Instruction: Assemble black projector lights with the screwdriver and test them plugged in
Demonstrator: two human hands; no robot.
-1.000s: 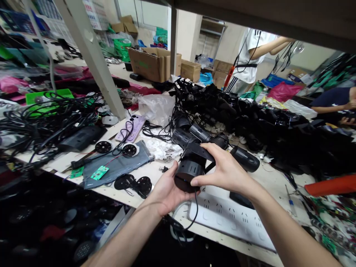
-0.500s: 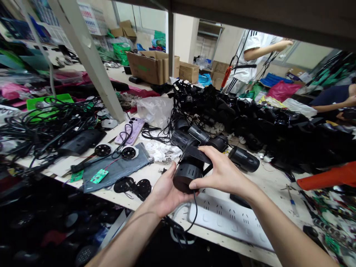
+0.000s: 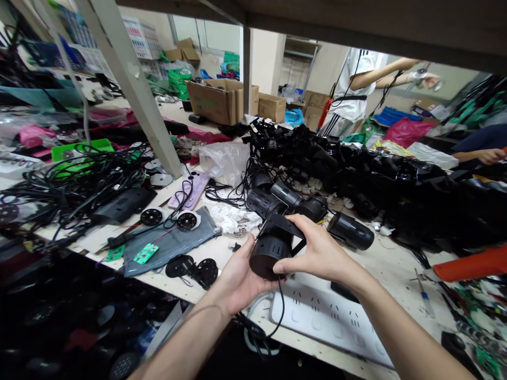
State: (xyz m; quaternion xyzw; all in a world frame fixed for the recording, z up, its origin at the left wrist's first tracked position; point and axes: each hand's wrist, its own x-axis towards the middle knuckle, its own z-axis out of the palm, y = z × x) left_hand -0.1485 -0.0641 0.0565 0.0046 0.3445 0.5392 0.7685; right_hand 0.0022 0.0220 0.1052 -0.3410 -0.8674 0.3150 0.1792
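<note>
While held above bench edge: black ribbed cylindrical lamp housing (image 3: 270, 250)
Left hand (image 3: 237, 277): cupped beneath, gripping housing
Right hand (image 3: 320, 253): fingers pressed onto bracket and side
Room: white power strip (image 3: 328, 316) just below; black housings pile (image 3: 380, 179) behind

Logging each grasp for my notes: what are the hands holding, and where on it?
A black cylindrical lamp housing: left hand cups its lower side, right hand grips its bracket on top.
</note>
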